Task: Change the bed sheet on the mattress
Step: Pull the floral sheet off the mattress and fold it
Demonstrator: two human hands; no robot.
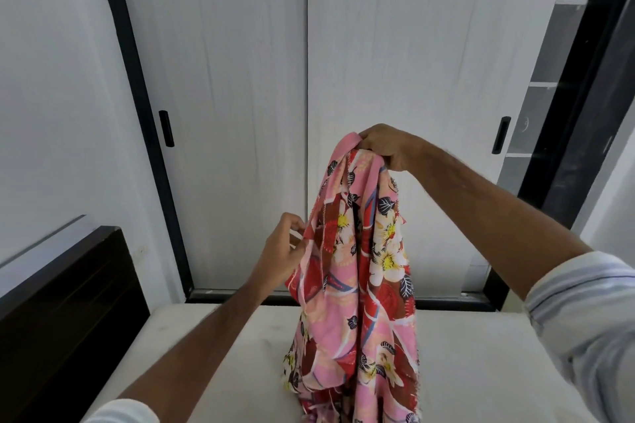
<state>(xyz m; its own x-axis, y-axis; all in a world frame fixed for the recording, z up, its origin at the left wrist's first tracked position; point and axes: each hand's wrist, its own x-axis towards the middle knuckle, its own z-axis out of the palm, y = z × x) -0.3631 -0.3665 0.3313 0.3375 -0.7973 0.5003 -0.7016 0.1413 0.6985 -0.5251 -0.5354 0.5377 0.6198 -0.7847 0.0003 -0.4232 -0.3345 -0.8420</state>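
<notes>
A pink and red floral bed sheet [360,268] hangs bunched above the bare off-white mattress [481,354], its lower end trailing onto the mattress. My right hand [385,146] grips the top of the sheet, held high in front of the wardrobe. Lower down, my left hand [285,250] pinches the sheet's left edge between thumb and fingers. The mattress has no sheet spread on it.
A white sliding-door wardrobe [240,113] with black frame and handles stands right behind the mattress. A dark wooden headboard [62,302] runs along the left side. Open shelves [549,79] show at the far right.
</notes>
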